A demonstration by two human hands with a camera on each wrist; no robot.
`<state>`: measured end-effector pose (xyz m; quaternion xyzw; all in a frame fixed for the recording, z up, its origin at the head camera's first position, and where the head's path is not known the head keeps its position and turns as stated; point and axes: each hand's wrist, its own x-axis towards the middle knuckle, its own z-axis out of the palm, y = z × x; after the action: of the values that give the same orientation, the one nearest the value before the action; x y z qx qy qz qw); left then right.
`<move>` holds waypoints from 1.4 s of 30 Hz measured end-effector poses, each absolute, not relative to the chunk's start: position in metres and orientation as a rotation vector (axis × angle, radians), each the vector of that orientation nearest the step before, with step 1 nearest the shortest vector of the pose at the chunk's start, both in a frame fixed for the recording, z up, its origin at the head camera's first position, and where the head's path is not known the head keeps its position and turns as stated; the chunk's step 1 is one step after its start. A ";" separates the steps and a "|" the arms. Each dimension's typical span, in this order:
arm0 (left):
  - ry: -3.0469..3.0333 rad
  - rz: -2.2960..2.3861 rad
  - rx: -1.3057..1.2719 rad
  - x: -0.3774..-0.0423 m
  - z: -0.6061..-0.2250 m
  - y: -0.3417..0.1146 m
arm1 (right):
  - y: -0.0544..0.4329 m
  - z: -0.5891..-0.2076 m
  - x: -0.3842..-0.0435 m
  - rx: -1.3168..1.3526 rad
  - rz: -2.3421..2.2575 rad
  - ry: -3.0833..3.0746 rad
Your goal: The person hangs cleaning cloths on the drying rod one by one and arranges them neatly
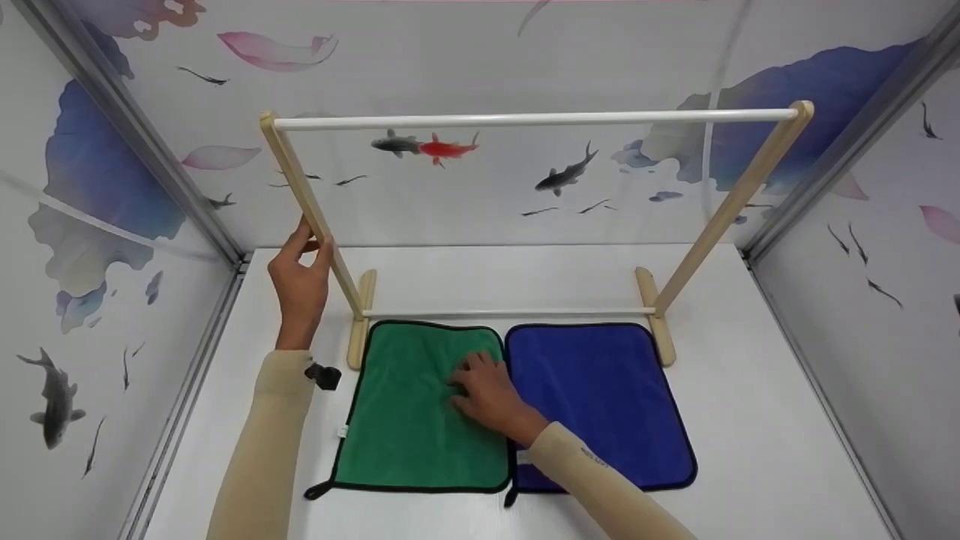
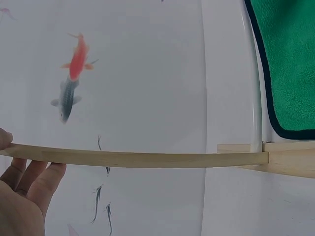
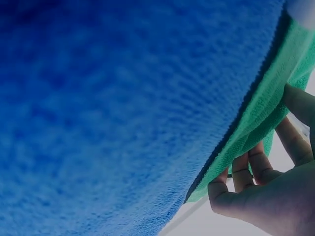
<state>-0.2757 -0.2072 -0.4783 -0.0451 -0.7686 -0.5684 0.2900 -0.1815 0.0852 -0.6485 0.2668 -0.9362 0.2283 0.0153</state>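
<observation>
My left hand (image 1: pixel 300 281) grips the left wooden upright (image 2: pixel 147 160) of a drying rack, with the thumb on one side and the fingers on the other. The rack's white top rail (image 1: pixel 525 119) spans the two uprights. In front of the rack, a green towel (image 1: pixel 412 442) with black edging lies flat. My right hand (image 1: pixel 491 394) rests on its right half, fingers bent and spread, fingertips on slightly rumpled cloth (image 3: pixel 241 142). Beside it lies a blue towel (image 1: pixel 600 397), partly under my right forearm and filling much of the right wrist view.
A thin white lower rail (image 1: pixel 510 311) joins the rack's wooden feet (image 1: pixel 656 322), just behind the towels. Black hanging loops (image 1: pixel 319 491) stick out at the near corners. White walls with painted fish (image 1: pixel 566 172) enclose the white table (image 1: pixel 765 420) at the back and both sides.
</observation>
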 end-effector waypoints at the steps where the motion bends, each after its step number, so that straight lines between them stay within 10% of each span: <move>1: -2.050 -1.517 -0.121 -0.275 -0.478 -0.207 | 0.085 -0.649 -0.181 0.831 0.701 -2.913; 42: -2.026 -1.577 -0.155 -0.272 -0.478 -0.207 | 0.100 -0.616 -0.178 1.014 0.906 -2.616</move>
<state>-0.2724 -0.2070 -0.4780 -0.0579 -0.7561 -0.5883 0.2808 -0.1776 0.1002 -0.6161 0.3423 -0.8832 0.3060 0.0962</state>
